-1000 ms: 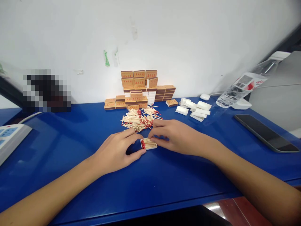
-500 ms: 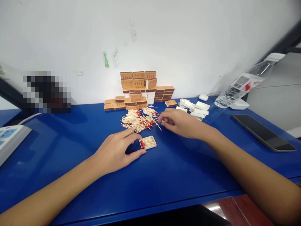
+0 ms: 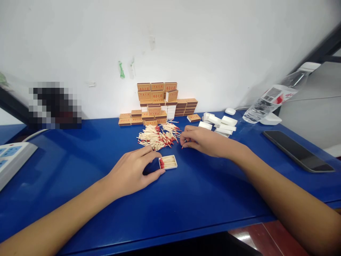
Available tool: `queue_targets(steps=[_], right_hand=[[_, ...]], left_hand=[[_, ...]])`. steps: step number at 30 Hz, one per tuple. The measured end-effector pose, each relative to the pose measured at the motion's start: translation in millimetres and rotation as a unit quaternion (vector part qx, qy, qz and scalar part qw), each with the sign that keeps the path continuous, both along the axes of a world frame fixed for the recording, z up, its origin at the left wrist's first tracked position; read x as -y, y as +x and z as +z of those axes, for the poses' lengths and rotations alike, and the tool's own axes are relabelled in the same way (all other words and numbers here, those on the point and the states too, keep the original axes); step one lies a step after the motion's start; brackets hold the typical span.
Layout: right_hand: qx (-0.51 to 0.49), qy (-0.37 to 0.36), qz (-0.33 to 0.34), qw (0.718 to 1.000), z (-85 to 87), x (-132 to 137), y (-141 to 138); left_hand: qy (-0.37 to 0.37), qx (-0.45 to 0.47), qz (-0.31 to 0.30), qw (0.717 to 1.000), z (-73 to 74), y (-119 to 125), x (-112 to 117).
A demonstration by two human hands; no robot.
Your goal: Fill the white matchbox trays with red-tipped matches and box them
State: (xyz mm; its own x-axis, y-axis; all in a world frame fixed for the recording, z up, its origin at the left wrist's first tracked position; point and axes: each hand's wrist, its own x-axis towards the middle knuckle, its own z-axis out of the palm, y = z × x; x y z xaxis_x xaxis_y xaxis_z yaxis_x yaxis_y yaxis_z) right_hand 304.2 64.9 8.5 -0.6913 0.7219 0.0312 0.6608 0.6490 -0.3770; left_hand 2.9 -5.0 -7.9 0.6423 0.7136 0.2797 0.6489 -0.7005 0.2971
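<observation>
My left hand [image 3: 133,172] rests on the blue table with thumb and forefinger closed about the left end of a white matchbox tray [image 3: 171,168]. Matches [image 3: 168,162] lie side by side in that tray, their red heads toward my left hand. Just right of a loose heap of matches [image 3: 152,137], my right hand [image 3: 202,140] has its fingers pinched together. A match [image 3: 182,147] shows its red head below those fingertips; the rest of it is mostly hidden.
Stacked matchboxes [image 3: 157,95] stand against the wall behind the heap. Several white trays [image 3: 228,121] lie piled beyond my right hand. A tilted water bottle [image 3: 274,94] and a phone [image 3: 295,151] are at the right. A white device [image 3: 16,156] sits at the left.
My right fingers have closed further around the match beside the heap, so less of its stick shows. My left hand and the tray stay in place.
</observation>
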Motion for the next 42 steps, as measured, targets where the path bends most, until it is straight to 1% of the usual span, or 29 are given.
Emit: queue_targets(steps=[4,7,9,10,12,14,15,17,20,23,29,35,38,42], right_hand=[[0.013,-0.002,-0.018,1.000,5.0,10,-7],[-0.018,0.008,-0.023,1.000,12.0,27,-23],[-0.040,0.022,-0.015,0.999,12.6,39,-36],[-0.041,0.036,-0.006,0.999,11.0,45,-43],[-0.022,0.091,0.011,0.996,4.8,53,-56],[0.009,0.140,0.011,0.990,-2.2,56,-63],[0.016,0.150,0.008,0.989,-4.7,57,-65],[0.002,0.138,0.007,0.990,-6.2,56,-65],[-0.033,0.112,0.010,0.993,-2.5,54,-59],[-0.015,0.114,0.002,0.993,0.9,51,-53],[0.017,0.103,0.004,0.995,1.3,48,-50],[-0.005,0.098,0.020,0.995,1.0,48,-51],[-0.010,0.092,0.010,0.996,2.4,48,-51],[-0.032,0.088,-0.012,0.996,10.5,47,-47]], left_hand=[[0.004,0.003,0.001,1.000,1.4,2,-1],[0.000,0.000,0.003,1.000,2.6,2,0],[-0.002,0.000,0.001,1.000,2.6,2,0],[-0.002,0.001,0.000,1.000,2.3,1,0],[-0.001,0.002,-0.003,1.000,1.6,1,-1],[-0.001,0.002,-0.002,1.000,1.2,1,-1],[-0.002,0.002,-0.001,1.000,1.2,1,-1],[-0.003,0.003,0.001,1.000,1.2,1,0],[0.000,0.000,0.002,1.000,1.2,0,0],[-0.001,-0.001,0.001,1.000,1.1,0,0],[-0.002,-0.001,0.004,1.000,2.9,1,-1],[-0.002,0.000,0.005,1.000,2.6,1,0],[-0.002,0.006,0.003,1.000,2.6,1,0],[-0.010,0.007,0.004,1.000,2.0,0,0]])
